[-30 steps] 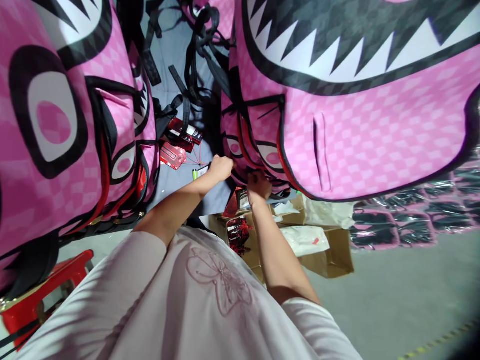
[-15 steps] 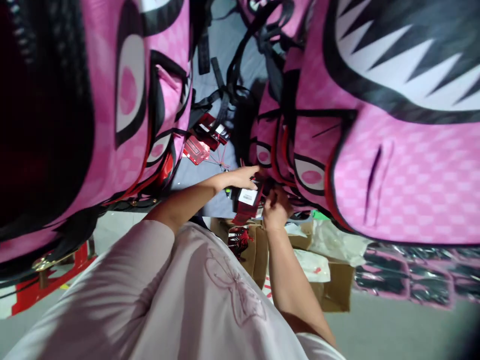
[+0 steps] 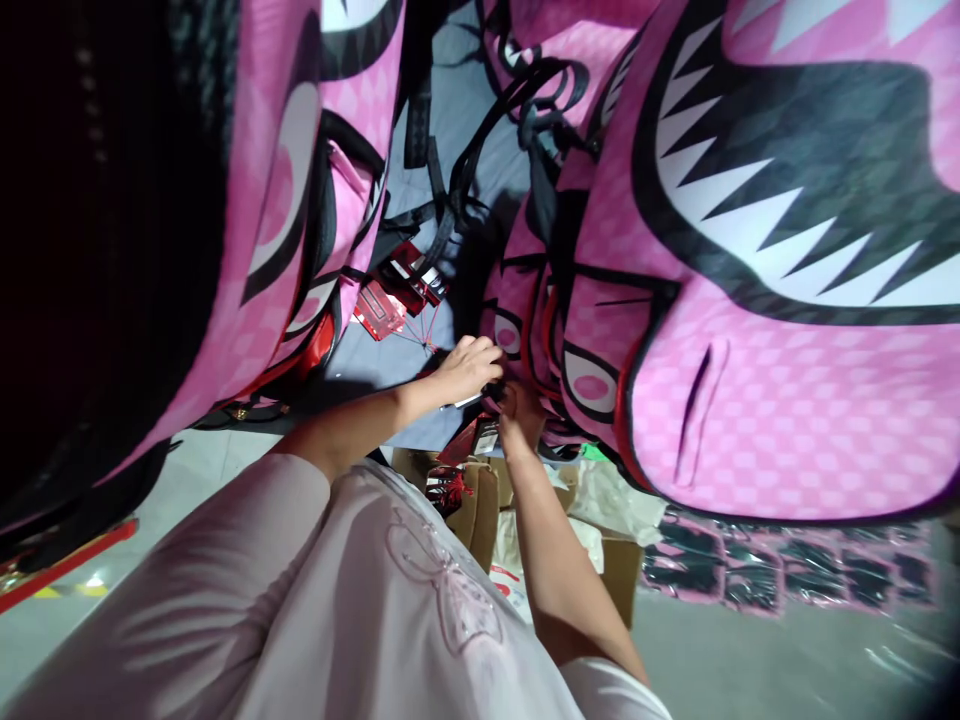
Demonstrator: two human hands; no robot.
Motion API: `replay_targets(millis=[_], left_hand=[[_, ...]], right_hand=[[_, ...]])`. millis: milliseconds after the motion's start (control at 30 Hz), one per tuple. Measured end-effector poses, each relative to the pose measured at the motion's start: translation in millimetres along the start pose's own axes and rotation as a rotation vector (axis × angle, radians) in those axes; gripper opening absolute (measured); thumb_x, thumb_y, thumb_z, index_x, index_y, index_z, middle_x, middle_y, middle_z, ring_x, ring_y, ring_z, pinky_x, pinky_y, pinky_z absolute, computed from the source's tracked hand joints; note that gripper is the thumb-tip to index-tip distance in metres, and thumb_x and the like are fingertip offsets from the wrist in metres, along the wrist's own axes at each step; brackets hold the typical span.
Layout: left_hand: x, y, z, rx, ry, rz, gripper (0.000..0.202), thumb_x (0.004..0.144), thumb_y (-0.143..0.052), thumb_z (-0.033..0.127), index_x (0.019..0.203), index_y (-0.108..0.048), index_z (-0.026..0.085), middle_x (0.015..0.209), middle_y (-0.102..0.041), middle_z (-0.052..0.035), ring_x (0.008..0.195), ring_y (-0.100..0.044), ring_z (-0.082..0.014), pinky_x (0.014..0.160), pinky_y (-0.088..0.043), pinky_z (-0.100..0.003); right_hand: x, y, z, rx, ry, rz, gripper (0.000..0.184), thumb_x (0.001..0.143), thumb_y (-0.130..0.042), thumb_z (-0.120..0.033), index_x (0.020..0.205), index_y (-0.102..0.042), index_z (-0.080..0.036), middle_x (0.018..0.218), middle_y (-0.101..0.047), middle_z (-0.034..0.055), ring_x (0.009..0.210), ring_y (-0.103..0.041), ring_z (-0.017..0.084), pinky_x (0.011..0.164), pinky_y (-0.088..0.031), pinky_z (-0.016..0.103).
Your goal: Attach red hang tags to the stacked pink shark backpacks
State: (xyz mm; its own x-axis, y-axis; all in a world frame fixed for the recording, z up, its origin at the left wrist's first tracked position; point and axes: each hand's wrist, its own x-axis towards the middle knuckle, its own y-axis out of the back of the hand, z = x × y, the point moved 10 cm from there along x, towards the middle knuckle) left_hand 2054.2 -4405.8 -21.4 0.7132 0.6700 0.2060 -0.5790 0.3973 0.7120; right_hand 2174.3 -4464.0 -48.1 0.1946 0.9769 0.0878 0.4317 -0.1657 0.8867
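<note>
My left hand (image 3: pixel 471 368) is closed, its fingers bent over something dark with a pale edge that I cannot make out. Right beside it my right hand (image 3: pixel 523 412) is also closed, with its fingertips mostly hidden in shadow. Both hands meet at the lower left side of a pink checked backpack (image 3: pixel 787 420) printed with a black-and-white toothed mouth. A dark red hang tag (image 3: pixel 476 438) with a white barcode label hangs just below the hands, touching or close to my right wrist.
Another pink backpack (image 3: pixel 262 260) stands close on the left. Red tags (image 3: pixel 380 308) with thin strings and black straps (image 3: pixel 442 200) lie on the grey surface between the bags. Below its edge are open cartons (image 3: pixel 619 580); plastic-wrapped pink-and-black packs (image 3: pixel 750 565) lie on the floor.
My hands have come closer together, the left now curled over. The hang tag has dropped lower and turned. The view has shifted, so the right backpack appears further left.
</note>
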Motion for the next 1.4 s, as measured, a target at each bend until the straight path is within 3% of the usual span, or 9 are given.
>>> replay_targets(millis=[133,233,333,467,600,733,1100,1300,1400], left_hand=[[5,-23.7,-10,-0.246,0.101,-0.112,0.023,0.093,-0.051,0.015,0.100,-0.073,0.013,0.102,-0.070,-0.0105,0.099,-0.062,-0.0218,0.084,-0.046,-0.033],[8,-35.8,-30,-0.608,0.320,-0.052,0.020,0.088,-0.057,0.012,0.101,-0.071,0.011,0.091,-0.072,-0.0060,0.077,-0.063,-0.0137,0.071,-0.047,-0.025],[10,-41.7,-39,-0.726,0.399,-0.033,0.021,0.088,-0.054,0.012,0.102,-0.069,0.006,0.084,-0.071,-0.0047,0.067,-0.061,-0.0103,0.065,-0.047,-0.021],[11,-35.5,-31,-0.535,0.253,-0.123,0.019,0.087,-0.059,0.016,0.097,-0.075,0.014,0.096,-0.072,-0.0051,0.088,-0.066,-0.0153,0.081,-0.048,-0.024],[5,-34.7,-24,-0.232,0.167,-0.233,0.026,0.093,-0.054,0.021,0.107,-0.076,0.022,0.105,-0.071,-0.0058,0.097,-0.066,-0.0177,0.084,-0.047,-0.026],[3,-40.0,-21,-0.080,0.151,-0.301,0.030,0.097,-0.048,0.029,0.111,-0.074,0.025,0.106,-0.070,-0.0064,0.097,-0.066,-0.0188,0.083,-0.047,-0.027],[3,-44.6,-14,-0.026,0.157,-0.331,0.033,0.097,-0.044,0.025,0.106,-0.075,0.023,0.105,-0.071,-0.0077,0.099,-0.066,-0.0200,0.077,-0.047,-0.028],[6,-44.4,-11,0.012,0.239,-0.312,0.027,0.091,-0.051,0.017,0.108,-0.071,0.013,0.103,-0.072,-0.0153,0.091,-0.069,-0.0268,0.071,-0.046,-0.033],[7,-45.2,-7,0.048,0.245,-0.309,0.028,0.090,-0.049,0.013,0.110,-0.069,0.010,0.100,-0.072,-0.0180,0.090,-0.069,-0.0287,0.071,-0.047,-0.034]], right_hand=[[-3,9,-9,0.069,0.053,-0.013,0.041,0.090,-0.033,-0.027,0.109,-0.068,-0.016,0.109,-0.066,0.0145,0.097,-0.063,0.024,0.086,-0.053,0.042],[-5,14,-12,0.137,0.014,0.015,0.041,0.087,-0.034,-0.027,0.104,-0.070,-0.019,0.109,-0.068,0.0125,0.096,-0.064,0.023,0.086,-0.054,0.041],[-7,14,-4,0.260,-0.123,0.040,0.037,0.087,-0.038,-0.034,0.099,-0.069,-0.020,0.098,-0.071,0.0093,0.082,-0.065,0.021,0.080,-0.054,0.038],[-11,11,10,0.345,-0.301,0.052,0.032,0.084,-0.046,-0.044,0.094,-0.065,-0.020,0.082,-0.069,0.0044,0.070,-0.064,0.019,0.072,-0.052,0.033],[-7,12,-2,0.304,-0.177,-0.020,0.028,0.085,-0.043,-0.039,0.085,-0.063,-0.019,0.082,-0.067,0.0045,0.072,-0.062,0.017,0.073,-0.049,0.029],[-6,11,-7,0.259,-0.134,-0.060,0.027,0.088,-0.039,-0.033,0.085,-0.062,-0.019,0.084,-0.067,0.0048,0.073,-0.059,0.016,0.075,-0.046,0.028],[-1,8,-16,0.061,-0.020,-0.158,0.024,0.091,-0.035,-0.031,0.089,-0.057,-0.020,0.091,-0.066,0.0098,0.086,-0.057,0.020,0.082,-0.044,0.032],[0,0,-25,-0.082,0.072,-0.233,0.025,0.090,-0.033,-0.019,0.083,-0.057,-0.019,0.087,-0.063,0.0106,0.083,-0.055,0.021,0.078,-0.041,0.033],[2,-2,-24,-0.083,0.064,-0.238,0.028,0.090,-0.034,-0.020,0.086,-0.061,-0.019,0.088,-0.065,0.0109,0.082,-0.056,0.023,0.076,-0.043,0.035]])
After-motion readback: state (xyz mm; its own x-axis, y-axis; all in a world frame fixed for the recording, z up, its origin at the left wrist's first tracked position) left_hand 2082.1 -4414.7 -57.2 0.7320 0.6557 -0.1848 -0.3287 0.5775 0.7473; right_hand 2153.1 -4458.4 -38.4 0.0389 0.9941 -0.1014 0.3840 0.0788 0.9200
